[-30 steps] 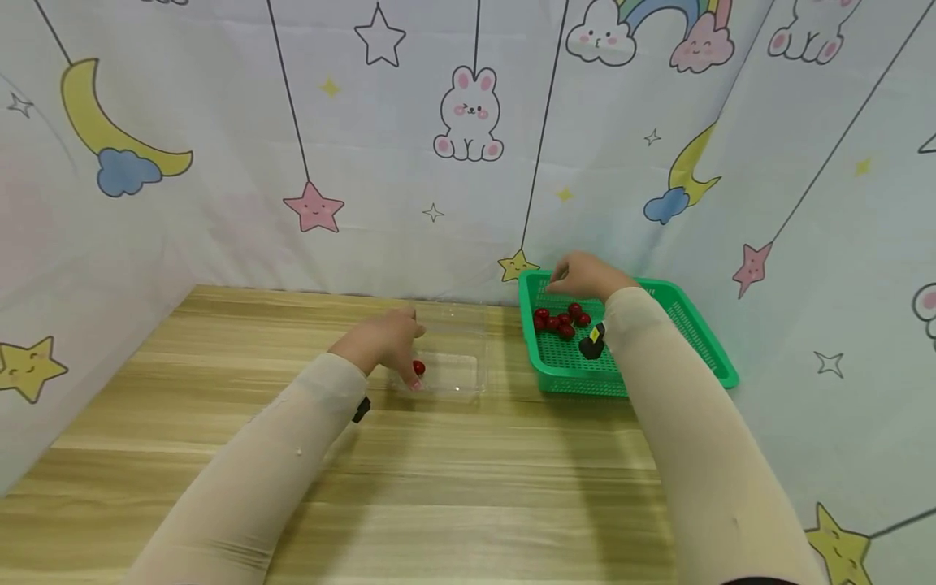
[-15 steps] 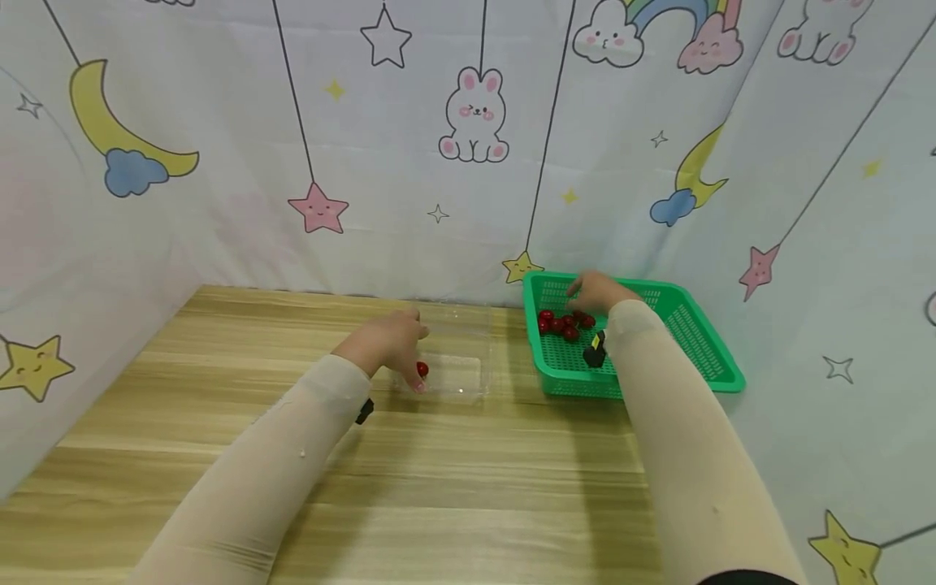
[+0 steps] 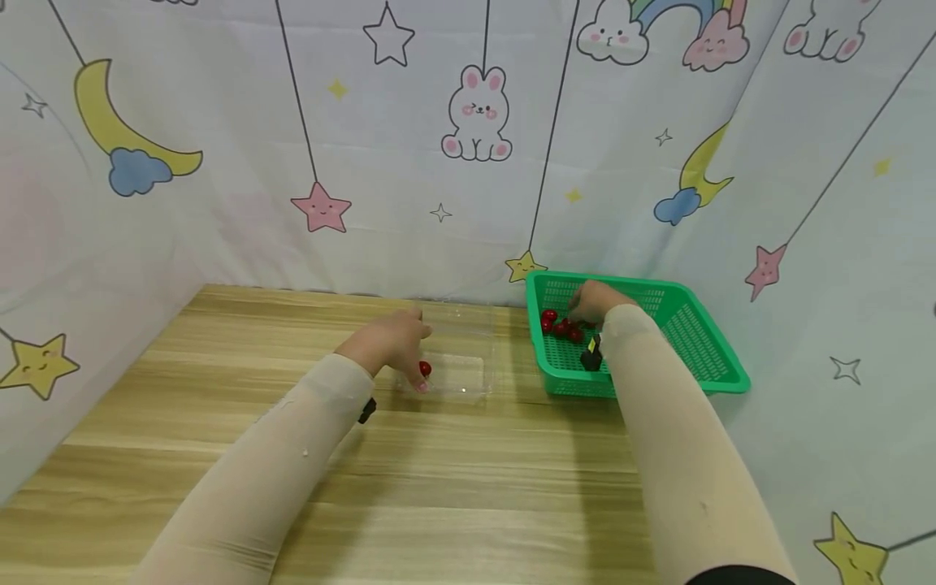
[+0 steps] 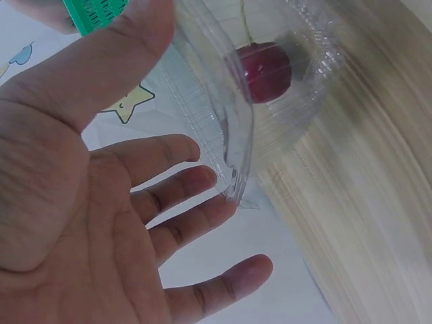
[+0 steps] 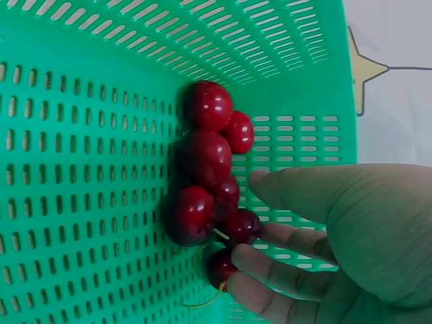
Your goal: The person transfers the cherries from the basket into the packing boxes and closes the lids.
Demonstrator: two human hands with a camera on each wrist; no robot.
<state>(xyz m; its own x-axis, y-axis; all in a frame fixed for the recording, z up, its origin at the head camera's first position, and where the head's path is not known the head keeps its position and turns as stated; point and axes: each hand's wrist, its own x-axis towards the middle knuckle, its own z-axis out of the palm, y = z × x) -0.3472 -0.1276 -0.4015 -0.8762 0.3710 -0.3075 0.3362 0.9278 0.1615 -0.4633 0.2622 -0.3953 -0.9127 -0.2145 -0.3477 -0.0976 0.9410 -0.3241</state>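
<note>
Cartoon-printed backdrop point(image 3: 395, 138), wood-grain table point(image 3: 439, 479) | cherries point(image 5: 207, 159) bunched in the green basket point(image 3: 581, 385), right of frame | right hand point(image 5: 337, 236) inside it, fingers loose at the lowest ones, no grip I can see | clear box point(image 3: 464, 374), frame centre, shows one cherry point(image 4: 266, 71) | left hand point(image 4: 101, 189) spread relaxed at its rim, I judge to steady it

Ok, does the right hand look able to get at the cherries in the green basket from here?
Very likely yes: the right hand is inside the green basket, its fingertips right by the nearest cherries, and nothing visible seems to block the way.
</note>
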